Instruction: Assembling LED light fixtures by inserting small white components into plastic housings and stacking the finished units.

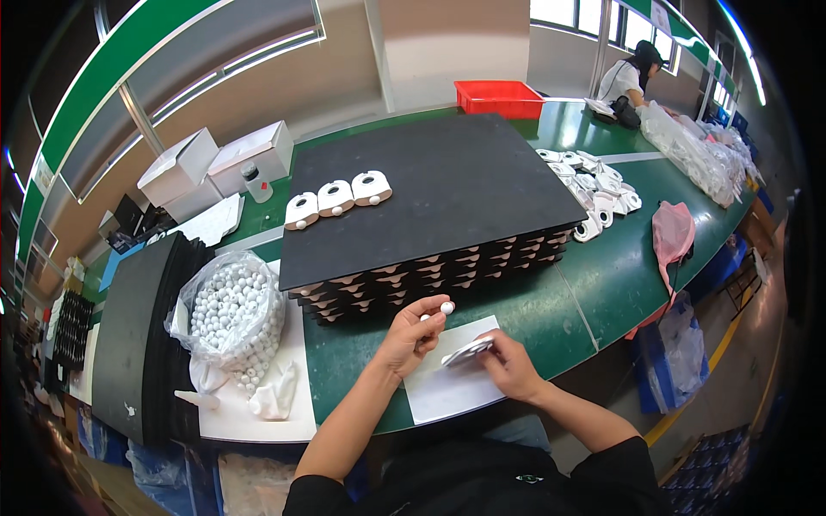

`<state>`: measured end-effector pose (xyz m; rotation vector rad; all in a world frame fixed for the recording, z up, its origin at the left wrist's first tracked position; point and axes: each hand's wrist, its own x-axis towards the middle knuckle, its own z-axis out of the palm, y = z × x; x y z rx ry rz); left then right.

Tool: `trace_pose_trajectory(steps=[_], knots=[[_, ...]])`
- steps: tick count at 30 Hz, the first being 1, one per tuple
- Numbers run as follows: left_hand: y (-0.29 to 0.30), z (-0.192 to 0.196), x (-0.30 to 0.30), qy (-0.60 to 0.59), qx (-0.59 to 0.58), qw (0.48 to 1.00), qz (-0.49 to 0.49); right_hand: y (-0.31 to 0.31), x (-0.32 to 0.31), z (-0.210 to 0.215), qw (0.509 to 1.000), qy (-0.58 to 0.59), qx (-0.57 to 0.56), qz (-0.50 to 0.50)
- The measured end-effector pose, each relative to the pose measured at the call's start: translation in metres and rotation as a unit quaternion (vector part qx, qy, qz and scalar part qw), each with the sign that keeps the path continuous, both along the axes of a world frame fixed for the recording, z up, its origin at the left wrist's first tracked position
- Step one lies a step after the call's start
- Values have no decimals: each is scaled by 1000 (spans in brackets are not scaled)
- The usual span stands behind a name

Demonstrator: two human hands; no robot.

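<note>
My left hand (411,337) pinches a small white ball (446,307) between thumb and forefinger; a second white ball shows partly in its curled fingers. My right hand (514,368) grips a flat white plastic piece (468,351), tilted above a white paper sheet (449,394). The two hands are apart. Beyond them stands a stack of black boards (447,189) with pieces layered between. Three white pieces with dark round holes (335,199) lie side by side on the top board, each with a white ball at its near edge.
A clear bag of white balls (228,305) stands at left, beside upright black boards (129,335). Loose white pieces (598,185) lie right of the stack. Further off are a red bin (499,99), white boxes (251,156), a pink cloth (673,236) and a seated person (626,82).
</note>
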<state>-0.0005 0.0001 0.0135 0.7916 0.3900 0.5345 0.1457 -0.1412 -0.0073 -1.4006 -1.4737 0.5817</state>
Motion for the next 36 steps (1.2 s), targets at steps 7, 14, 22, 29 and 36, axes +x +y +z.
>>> trace_pose_trajectory(steps=[7, 14, 22, 29, 36], knots=[[-12, 8, 5, 45, 38, 998, -10, 13, 14, -9, 879, 477, -8, 7], [-14, 4, 7, 116, 146, 981, -60, 13, 16, -4, 848, 529, -15, 25], [-16, 5, 9, 121, 151, 980, -48, 14, 17, -6, 851, 524, -12, 35], [-16, 8, 8, 132, 156, 977, -63, 13, 16, -9, 843, 538, -6, 19], [-16, 4, 8, 129, 144, 978, -73, 14, 17, -15, 852, 520, 12, 55]])
